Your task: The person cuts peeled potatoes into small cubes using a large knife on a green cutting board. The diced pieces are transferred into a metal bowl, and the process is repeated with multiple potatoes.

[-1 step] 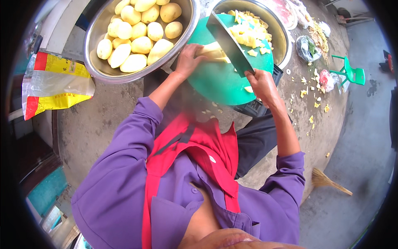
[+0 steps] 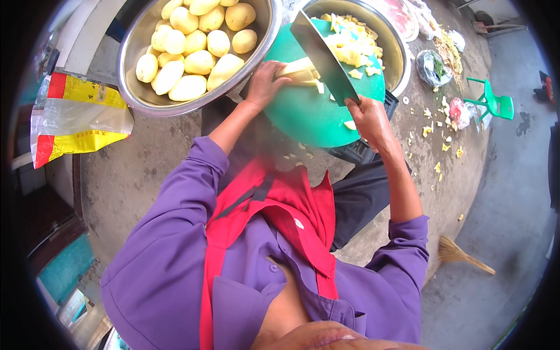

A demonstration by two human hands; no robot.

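Potato sticks (image 2: 298,71), peeled and pale yellow, lie bunched on a round green cutting board (image 2: 303,119). My left hand (image 2: 265,86) grips them from their left end. In my right hand (image 2: 368,119) is the handle of a cleaver (image 2: 326,61), its broad blade slanting up and left across the board beside the cut ends. Cut potato pieces (image 2: 353,49) are heaped beyond the blade, at the board's far right and into the metal basin (image 2: 402,73) behind it. A small loose piece lies by the sticks' cut end.
A large metal bowl of peeled potatoes (image 2: 195,44) stands at the upper left, close to my left hand. Right of the board, peel scraps (image 2: 429,129) litter the floor near a plastic bag (image 2: 433,69) and a green stool (image 2: 496,105). A straw broom (image 2: 461,255) lies lower right.
The cleaver has shifted very slightly to the right, away from the potato sticks. A small cut piece now shows beside their end. My left hand looks the same.
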